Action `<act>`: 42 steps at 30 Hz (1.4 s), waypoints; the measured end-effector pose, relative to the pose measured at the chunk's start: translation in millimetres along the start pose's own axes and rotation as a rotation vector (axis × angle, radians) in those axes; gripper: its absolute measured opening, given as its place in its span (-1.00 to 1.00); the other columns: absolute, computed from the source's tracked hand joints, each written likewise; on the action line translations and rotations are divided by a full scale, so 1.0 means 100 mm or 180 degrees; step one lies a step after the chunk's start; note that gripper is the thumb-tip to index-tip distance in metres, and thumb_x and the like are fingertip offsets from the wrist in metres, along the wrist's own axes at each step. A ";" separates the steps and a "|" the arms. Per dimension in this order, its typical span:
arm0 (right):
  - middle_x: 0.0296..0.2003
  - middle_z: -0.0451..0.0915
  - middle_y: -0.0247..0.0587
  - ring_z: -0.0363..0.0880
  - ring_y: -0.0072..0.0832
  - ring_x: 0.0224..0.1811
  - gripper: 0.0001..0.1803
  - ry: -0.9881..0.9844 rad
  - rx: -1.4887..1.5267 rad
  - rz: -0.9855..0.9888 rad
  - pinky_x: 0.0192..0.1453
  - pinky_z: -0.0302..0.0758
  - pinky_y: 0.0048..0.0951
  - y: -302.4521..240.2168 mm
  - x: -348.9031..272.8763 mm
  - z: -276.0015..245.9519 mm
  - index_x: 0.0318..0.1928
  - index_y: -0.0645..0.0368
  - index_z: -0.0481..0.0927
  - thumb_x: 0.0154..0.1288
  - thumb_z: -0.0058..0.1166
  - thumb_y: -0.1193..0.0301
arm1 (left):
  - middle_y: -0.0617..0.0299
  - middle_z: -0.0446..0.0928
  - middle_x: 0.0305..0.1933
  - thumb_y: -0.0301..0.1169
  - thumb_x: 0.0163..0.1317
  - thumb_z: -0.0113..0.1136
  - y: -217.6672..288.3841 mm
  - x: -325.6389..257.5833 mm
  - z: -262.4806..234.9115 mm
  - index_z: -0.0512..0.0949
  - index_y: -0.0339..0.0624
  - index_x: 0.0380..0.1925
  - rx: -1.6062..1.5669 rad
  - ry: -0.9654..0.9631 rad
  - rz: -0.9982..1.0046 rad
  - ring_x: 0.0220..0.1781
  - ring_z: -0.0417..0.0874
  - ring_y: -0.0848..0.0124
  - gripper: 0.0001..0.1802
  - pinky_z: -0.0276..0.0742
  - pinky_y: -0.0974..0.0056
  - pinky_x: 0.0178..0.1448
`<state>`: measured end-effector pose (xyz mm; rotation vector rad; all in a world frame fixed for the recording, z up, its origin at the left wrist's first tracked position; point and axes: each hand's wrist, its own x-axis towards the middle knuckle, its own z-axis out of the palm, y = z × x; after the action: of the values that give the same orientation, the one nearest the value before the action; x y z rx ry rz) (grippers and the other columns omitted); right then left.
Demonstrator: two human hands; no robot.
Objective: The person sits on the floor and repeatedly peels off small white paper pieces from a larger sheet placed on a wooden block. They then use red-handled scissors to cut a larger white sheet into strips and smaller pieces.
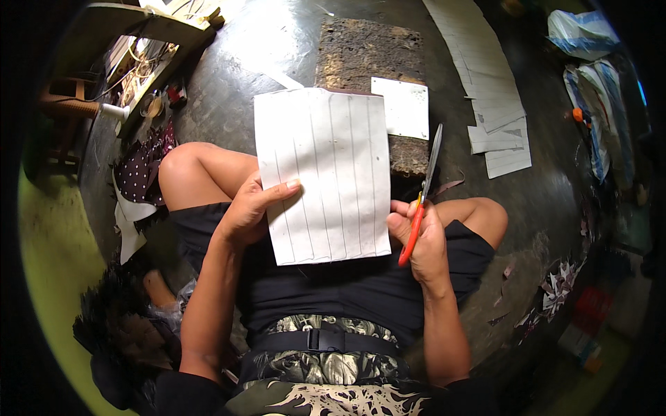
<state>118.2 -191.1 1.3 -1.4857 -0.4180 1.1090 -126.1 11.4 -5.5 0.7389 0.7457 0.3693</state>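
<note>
The lined white sheet [322, 177] is held up over the person's lap, the left hand [246, 211] pinching its left edge and the right hand's [424, 239] thumb pressing its right edge. That right grip is also closed round red-handled scissors [422, 197], blades together and pointing up. This looks like lining up before a cut; the next move calls for opening the blades on a ruled line.

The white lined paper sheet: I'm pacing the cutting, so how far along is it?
Done: cut white lined pieces lie on the floor. In hand: left hand holds the white lined paper sheet; right hand holds the red-handled scissors, blades shut. Left: this sheet looks uncut.
</note>
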 end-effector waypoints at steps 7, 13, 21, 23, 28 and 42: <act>-0.11 0.69 -0.21 0.57 -0.66 -0.16 -0.64 0.0315 0.0340 -0.0620 0.02 0.54 -0.58 -0.01 -0.06 0.19 -0.06 0.13 0.37 0.46 0.33 0.70 | 0.10 0.69 0.32 -0.38 0.46 0.49 0.01 -0.04 0.08 0.51 -0.40 0.44 0.0554 -0.0325 -0.0270 0.31 0.72 0.36 -0.36 0.61 0.19 0.45; -0.02 0.69 -0.18 0.60 -0.59 0.03 -0.67 0.0084 0.0192 -0.1044 0.29 0.49 -0.44 -0.25 0.00 0.11 -0.01 0.11 0.38 0.49 0.26 0.71 | 0.07 0.63 0.39 -0.42 0.36 0.59 0.16 -0.07 0.22 0.44 -0.40 0.51 0.0955 -0.0499 -0.0343 0.40 0.63 0.33 -0.21 0.53 0.19 0.51; -0.04 0.71 -0.13 0.65 -0.51 0.01 -0.64 0.0396 -0.0240 -0.1674 0.26 0.50 -0.40 -0.52 0.09 -0.05 -0.01 0.13 0.37 0.47 0.30 0.70 | 0.13 0.67 0.34 -0.46 0.39 0.56 0.53 0.09 0.53 0.52 -0.35 0.46 0.1238 -0.0788 -0.0210 0.36 0.66 0.34 -0.32 0.55 0.18 0.50; -0.02 0.73 -0.07 0.65 -0.48 0.00 -0.65 0.0603 -0.0331 -0.1908 0.25 0.50 -0.39 -0.60 0.12 -0.10 -0.01 0.15 0.38 0.49 0.35 0.64 | 0.17 0.70 0.29 -0.47 0.41 0.54 0.71 0.15 0.64 0.58 -0.32 0.40 0.1358 -0.0946 0.0219 0.31 0.68 0.38 -0.41 0.59 0.20 0.45; -0.08 0.61 -0.16 0.51 -0.60 -0.29 -0.86 0.1211 -0.0536 -0.1590 -0.22 0.46 -0.56 -0.70 -0.06 -0.29 0.01 0.16 0.43 0.66 0.16 0.55 | 0.27 0.76 0.11 -0.43 0.49 0.48 1.09 0.36 0.81 0.65 -0.30 0.29 0.1359 -0.1157 0.1069 0.17 0.72 0.49 -0.57 0.66 0.30 0.25; -0.39 0.54 -0.35 0.61 -0.60 -0.39 -0.35 -0.1137 -0.0502 0.0979 -0.24 0.62 -0.45 0.07 -0.66 0.09 -0.08 0.21 0.56 0.63 0.15 -0.23 | 0.29 0.71 -0.01 -0.48 0.35 0.54 0.61 0.72 0.40 0.68 -0.33 0.16 0.1179 -0.0794 -0.0025 0.01 0.69 0.49 -0.59 0.62 0.30 0.13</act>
<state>76.9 -239.3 22.3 -1.5238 -0.5450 1.6293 -50.2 74.3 24.0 1.1085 0.5851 0.1267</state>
